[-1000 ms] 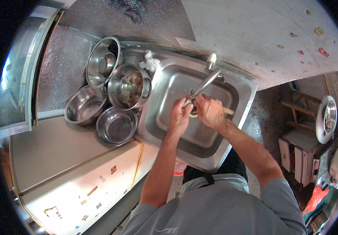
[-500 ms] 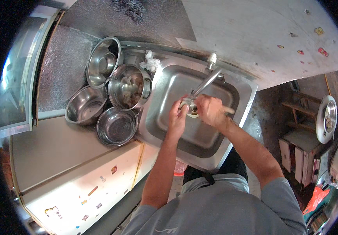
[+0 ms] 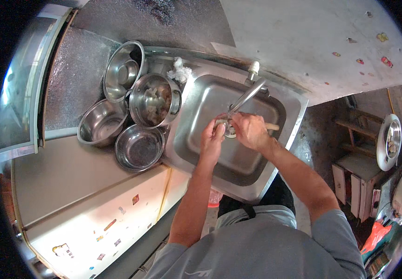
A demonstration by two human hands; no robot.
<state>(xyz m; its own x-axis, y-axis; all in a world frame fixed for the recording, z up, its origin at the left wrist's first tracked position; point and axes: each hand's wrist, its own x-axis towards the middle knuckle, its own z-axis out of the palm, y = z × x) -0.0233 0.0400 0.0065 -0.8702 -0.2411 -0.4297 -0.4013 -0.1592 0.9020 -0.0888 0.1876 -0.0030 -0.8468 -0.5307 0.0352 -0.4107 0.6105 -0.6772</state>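
Note:
Under the spout of the steel faucet (image 3: 249,95), both my hands work close together over the sink (image 3: 201,93). My left hand (image 3: 211,139) is closed round a small pale piece, meat-like in look (image 3: 221,122), its exact kind unclear. My right hand (image 3: 251,131) is wrapped round a tool with a wooden handle (image 3: 272,126), whose butt sticks out on the right. The tool's working end is hidden between my hands and against the piece. Left of the sink, a two-handled steel pot (image 3: 138,100) holds several pale pinkish, meat-like pieces (image 3: 156,104).
Around the pot stand a large steel bowl (image 3: 112,76) with a smaller one inside, another steel bowl (image 3: 87,125) and a basin (image 3: 140,149). A crumpled white wad (image 3: 179,70) lies behind. White-fronted cabinet (image 3: 94,223) at left; shelves (image 3: 364,165) at right.
My hands stay at the same place below the faucet, with slight shifts of the fingers and of the wooden-handled tool. The pot and bowls have not moved.

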